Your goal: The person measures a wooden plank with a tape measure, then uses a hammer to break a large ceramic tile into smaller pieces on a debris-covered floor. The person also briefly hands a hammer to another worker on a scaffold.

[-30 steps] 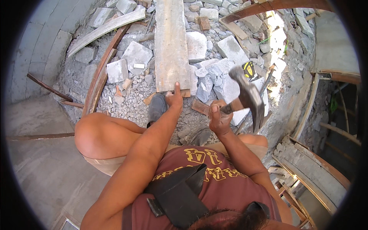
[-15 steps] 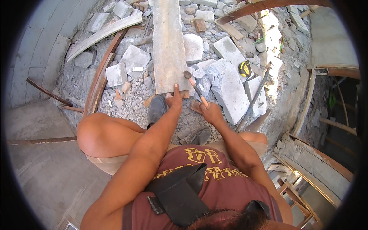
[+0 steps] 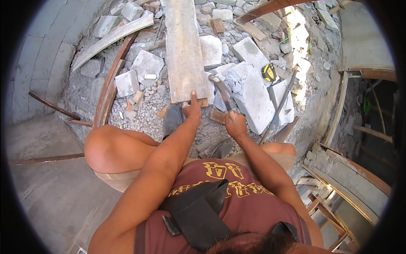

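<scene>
A long, weathered wooden plank [image 3: 184, 51] runs away from me over the rubble. My left hand [image 3: 192, 110] is closed on its near end, with one finger laid along the top face and the other fingers bent below the edge. In my right hand [image 3: 236, 125] is a hammer [image 3: 224, 92], held by its handle and smeared by motion. Its head is raised beside the right edge of the plank; I cannot tell whether it touches the wood. Under the plank's near end shows a short brown wood piece [image 3: 203, 102], and my left shoe [image 3: 172, 121] is just below it.
Broken concrete slabs [image 3: 253, 101] lie right of the hammer, with a yellow and black tape measure [image 3: 269, 73] on them. A metal bar [image 3: 281, 103] slants nearby. Brown timbers [image 3: 114, 80] and a pale board [image 3: 112, 42] lie to the left among blocks and gravel.
The hammer has swung in my right hand, its head shifting slightly right and blurring. My left hand keeps its place on the plank's end.
</scene>
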Action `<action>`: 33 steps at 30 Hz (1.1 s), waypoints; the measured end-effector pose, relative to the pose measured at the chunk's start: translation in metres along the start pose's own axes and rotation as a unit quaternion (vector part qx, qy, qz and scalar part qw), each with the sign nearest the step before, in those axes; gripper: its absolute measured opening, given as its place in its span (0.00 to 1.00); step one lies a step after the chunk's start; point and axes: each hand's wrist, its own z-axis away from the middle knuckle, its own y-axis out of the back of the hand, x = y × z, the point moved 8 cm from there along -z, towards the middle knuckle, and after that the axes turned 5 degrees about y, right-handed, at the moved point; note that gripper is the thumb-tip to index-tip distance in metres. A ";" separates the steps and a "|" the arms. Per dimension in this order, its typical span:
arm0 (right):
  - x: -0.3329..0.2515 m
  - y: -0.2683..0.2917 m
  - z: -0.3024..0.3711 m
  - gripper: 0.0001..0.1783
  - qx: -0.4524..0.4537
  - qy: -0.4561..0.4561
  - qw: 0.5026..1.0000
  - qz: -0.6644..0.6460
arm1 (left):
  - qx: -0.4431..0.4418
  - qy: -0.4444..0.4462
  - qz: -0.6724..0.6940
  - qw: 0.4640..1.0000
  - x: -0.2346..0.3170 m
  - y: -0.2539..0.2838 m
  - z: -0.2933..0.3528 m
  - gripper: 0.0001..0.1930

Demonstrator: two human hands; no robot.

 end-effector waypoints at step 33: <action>0.101 0.131 -0.132 0.28 0.053 -0.035 0.993 0.095 | 0.156 -0.161 -0.458 0.860 0.111 0.031 -0.005 0.86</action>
